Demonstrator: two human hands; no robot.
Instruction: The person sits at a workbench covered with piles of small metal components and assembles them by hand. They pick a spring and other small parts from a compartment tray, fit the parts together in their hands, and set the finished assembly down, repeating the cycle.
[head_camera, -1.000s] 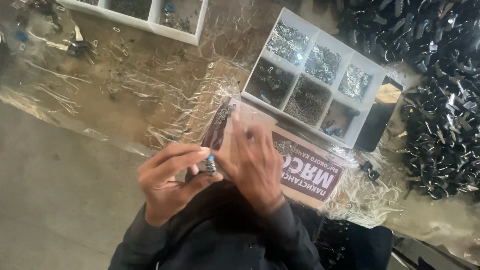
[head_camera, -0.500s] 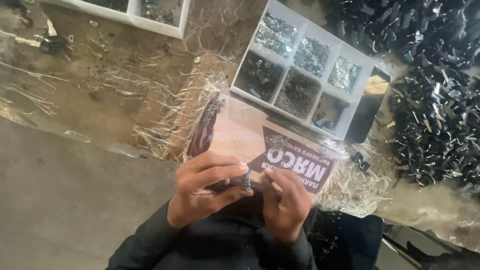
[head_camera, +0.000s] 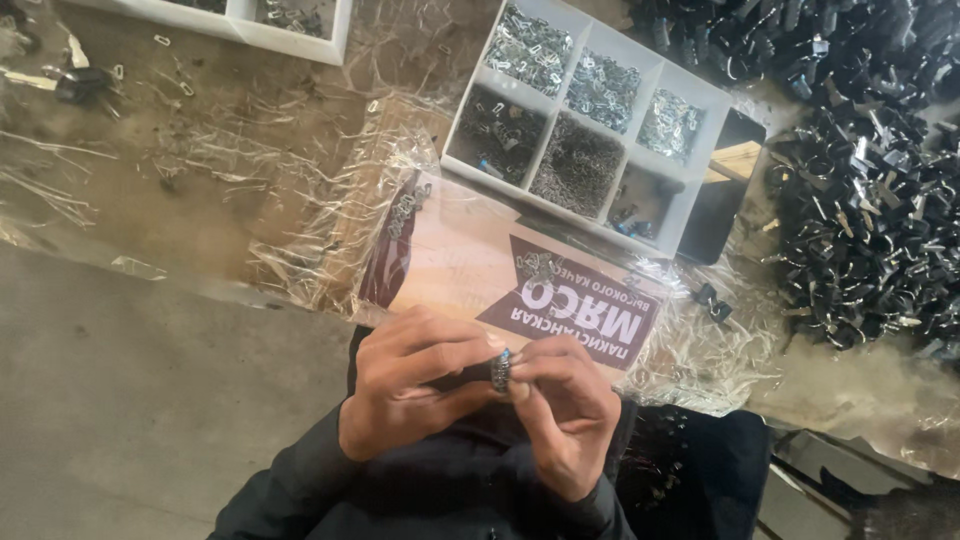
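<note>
My left hand (head_camera: 410, 385) and my right hand (head_camera: 565, 410) meet close to my body, fingertips pinched together on a small dark metal part with a blue tip (head_camera: 501, 368). Both hands hover over the near edge of a flat cardboard sheet (head_camera: 470, 265) wrapped in clear plastic, with a dark red printed panel. A few tiny metal pieces (head_camera: 540, 265) lie on that sheet. Beyond it stands a white divided tray (head_camera: 690, 215) whose compartments hold small silver and dark metal parts.
A large heap of black metal clips (head_camera: 870, 190) fills the right side. A second white tray (head_camera: 290, 35) sits at the top left. Loose clips and a dark tool (head_camera: 80, 85) lie on the plastic-covered bench. Bare concrete floor (head_camera: 130, 400) is at the lower left.
My hands have drawn nearer to my body and shifted right in view, still pinching the small part. The camera has tilted, so the tray and cardboard sit lower in the frame.
</note>
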